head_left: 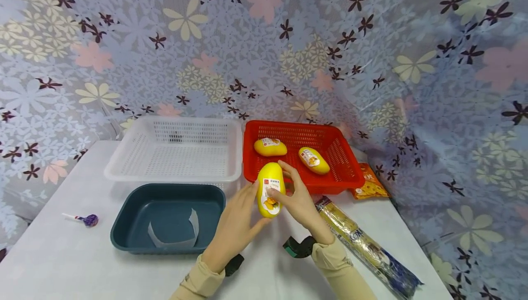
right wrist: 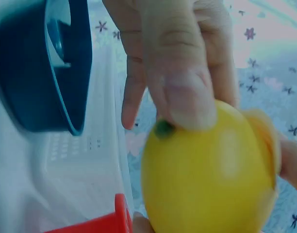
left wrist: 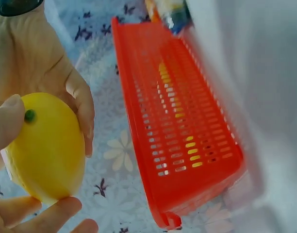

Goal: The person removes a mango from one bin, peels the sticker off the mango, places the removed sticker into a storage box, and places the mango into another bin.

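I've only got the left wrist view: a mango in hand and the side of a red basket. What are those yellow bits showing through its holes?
Observer: Two more mangoes in the red basket, much like the held mango.
Operator: What stands beside that basket?
Observer: A white basket, on its left in the head view.
Operator: Anything nearer the person than the white one?
Observer: Yes, a dark blue tub with a pale strip lying in it.
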Motion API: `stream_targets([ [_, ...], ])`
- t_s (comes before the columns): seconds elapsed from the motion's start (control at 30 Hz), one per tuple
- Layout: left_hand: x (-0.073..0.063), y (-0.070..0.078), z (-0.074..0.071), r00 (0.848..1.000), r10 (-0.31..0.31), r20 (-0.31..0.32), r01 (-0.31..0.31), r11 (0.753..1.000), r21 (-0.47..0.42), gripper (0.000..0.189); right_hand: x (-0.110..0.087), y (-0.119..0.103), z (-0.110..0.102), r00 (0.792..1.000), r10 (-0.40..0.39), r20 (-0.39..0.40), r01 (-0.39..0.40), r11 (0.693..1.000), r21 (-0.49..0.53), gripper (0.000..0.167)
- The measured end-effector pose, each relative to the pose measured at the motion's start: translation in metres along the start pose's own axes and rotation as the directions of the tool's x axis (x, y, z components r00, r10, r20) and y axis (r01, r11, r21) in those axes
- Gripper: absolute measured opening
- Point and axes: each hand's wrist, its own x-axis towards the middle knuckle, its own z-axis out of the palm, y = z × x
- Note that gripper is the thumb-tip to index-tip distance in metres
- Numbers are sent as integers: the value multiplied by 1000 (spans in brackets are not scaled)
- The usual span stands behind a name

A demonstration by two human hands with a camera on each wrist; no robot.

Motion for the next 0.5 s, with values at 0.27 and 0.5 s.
stream_targets([
  [0.27, -35, -1, -6, 996, 43, 72, -43, 999, -4, 88, -33, 23, -4, 953, -90, 290, 45, 987, 156, 98],
  [0.5, -52, -5, 5, 982, 18, 189, -20, 1000, 12, 82, -39, 59, 0, 906, -23, 424, -61, 981, 184, 116],
])
